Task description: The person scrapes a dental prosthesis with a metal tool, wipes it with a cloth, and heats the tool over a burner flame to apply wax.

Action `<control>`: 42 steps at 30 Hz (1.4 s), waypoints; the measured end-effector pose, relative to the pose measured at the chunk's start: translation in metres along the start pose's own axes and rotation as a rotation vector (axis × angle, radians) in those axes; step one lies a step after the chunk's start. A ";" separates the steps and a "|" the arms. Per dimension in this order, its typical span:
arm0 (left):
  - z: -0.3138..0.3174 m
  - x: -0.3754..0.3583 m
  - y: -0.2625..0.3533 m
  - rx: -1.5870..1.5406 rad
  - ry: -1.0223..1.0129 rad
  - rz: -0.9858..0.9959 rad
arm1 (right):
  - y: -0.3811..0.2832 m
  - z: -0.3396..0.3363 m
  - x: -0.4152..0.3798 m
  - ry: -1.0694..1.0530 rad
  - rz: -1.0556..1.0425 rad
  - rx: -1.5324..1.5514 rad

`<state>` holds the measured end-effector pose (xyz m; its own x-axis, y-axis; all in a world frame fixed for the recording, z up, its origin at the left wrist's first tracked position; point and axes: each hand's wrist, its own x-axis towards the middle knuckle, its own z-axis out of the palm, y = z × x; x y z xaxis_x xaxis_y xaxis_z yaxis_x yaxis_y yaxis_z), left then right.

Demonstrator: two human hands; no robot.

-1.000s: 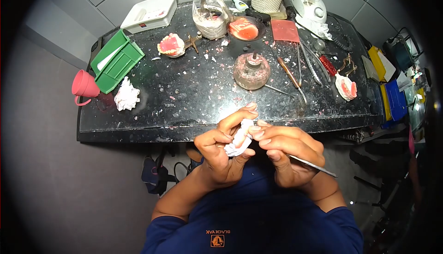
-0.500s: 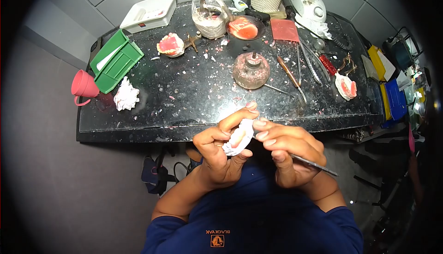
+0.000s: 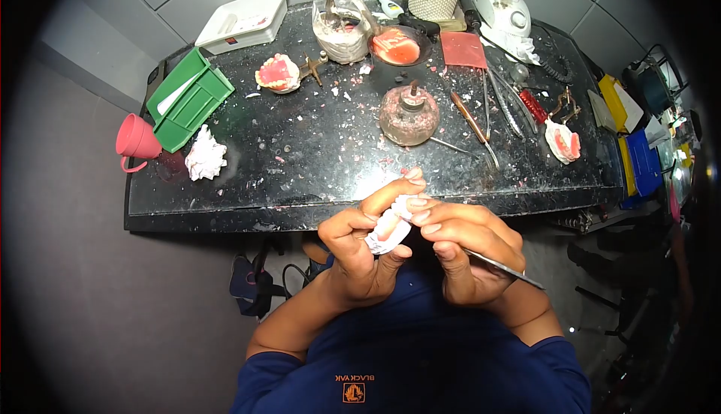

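A white dental cast (image 3: pixel 389 238) with pink material on it is gripped between the fingers and thumb of my left hand (image 3: pixel 360 245), just in front of the table's front edge. My right hand (image 3: pixel 477 252) is closed around a thin metal tool (image 3: pixel 505 268), whose shaft sticks out to the lower right past the palm. The fingertips of my right hand are at the right side of the cast. They hide the tool's working end.
On the black table (image 3: pixel 300 166) stand a glass burner (image 3: pixel 409 116), a dish of pink wax (image 3: pixel 396 46), a green tray (image 3: pixel 191 98), a pink cup (image 3: pixel 138 137), crumpled tissue (image 3: pixel 206 155), a carving tool (image 3: pixel 471 117) and two other dental models (image 3: pixel 278 74), (image 3: pixel 562 142).
The cast has turned slightly in my left hand. My right hand has shifted slightly left with the tool, and its fingertips are closer to the cast.
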<state>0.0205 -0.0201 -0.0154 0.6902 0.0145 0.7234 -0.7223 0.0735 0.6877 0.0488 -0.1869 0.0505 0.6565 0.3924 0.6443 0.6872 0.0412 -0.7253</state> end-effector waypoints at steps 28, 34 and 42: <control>-0.024 0.010 0.016 -0.645 0.183 -0.530 | 0.065 -0.047 0.017 0.514 0.055 -0.029; -0.020 0.016 0.023 -0.845 0.235 -0.694 | 0.073 -0.056 0.012 0.498 0.148 -0.093; -0.014 0.018 0.036 -1.130 0.269 -0.910 | 0.021 -0.018 0.000 0.143 0.129 0.231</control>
<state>0.0081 -0.0030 0.0217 0.9560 -0.2904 -0.0415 0.2835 0.8780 0.3857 0.0688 -0.2025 0.0398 0.7822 0.2756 0.5587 0.5168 0.2135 -0.8290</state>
